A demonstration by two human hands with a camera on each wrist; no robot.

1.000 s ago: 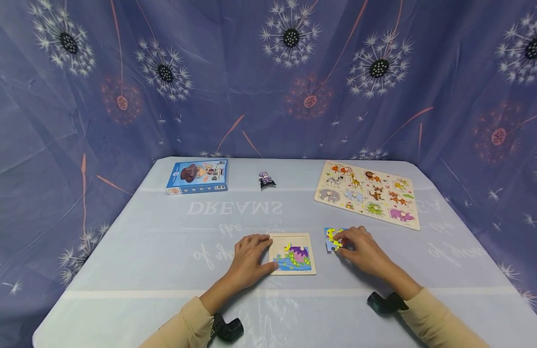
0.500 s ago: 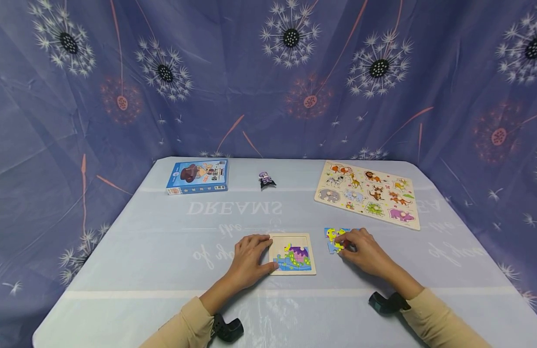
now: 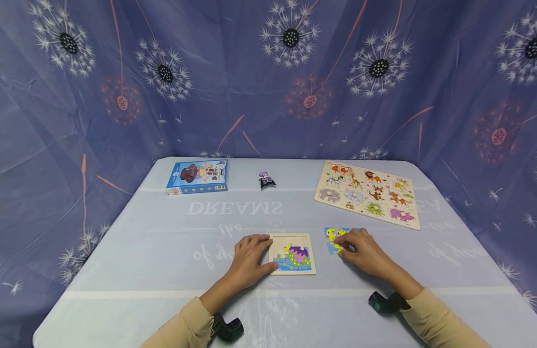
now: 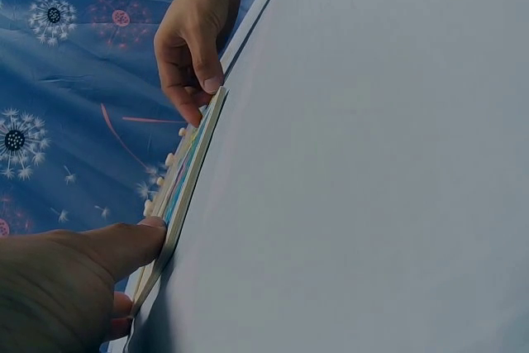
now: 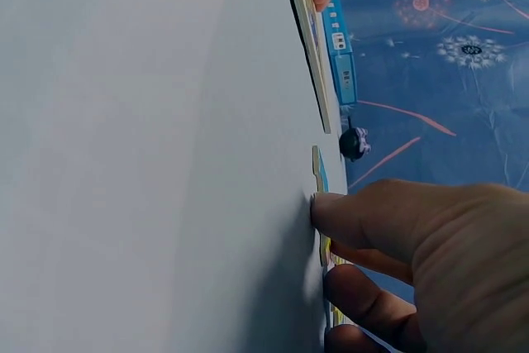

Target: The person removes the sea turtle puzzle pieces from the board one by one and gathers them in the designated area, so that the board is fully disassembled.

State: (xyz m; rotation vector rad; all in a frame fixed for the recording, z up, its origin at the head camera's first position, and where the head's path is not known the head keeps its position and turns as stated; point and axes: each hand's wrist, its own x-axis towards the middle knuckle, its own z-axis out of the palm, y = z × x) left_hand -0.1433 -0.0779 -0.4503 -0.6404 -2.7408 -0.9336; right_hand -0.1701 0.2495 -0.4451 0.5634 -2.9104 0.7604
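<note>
Now the left hand (image 3: pixel 250 258) grips the puzzle tray (image 3: pixel 292 273) at its 9 o'clock edge; off towards 3 o'clock, the right hand (image 3: pixel 363 250) pinches blue-and-yellow pieces (image 3: pixel 331 233).

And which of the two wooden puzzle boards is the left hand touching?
The small jigsaw tray, partly filled: the left hand holds its edge, while the larger animal peg puzzle lies farther back, untouched.

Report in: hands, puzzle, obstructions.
Left hand holds tray. Right hand touching pieces beside it. Tray partly filled. Nothing seen between tray and pieces.
</note>
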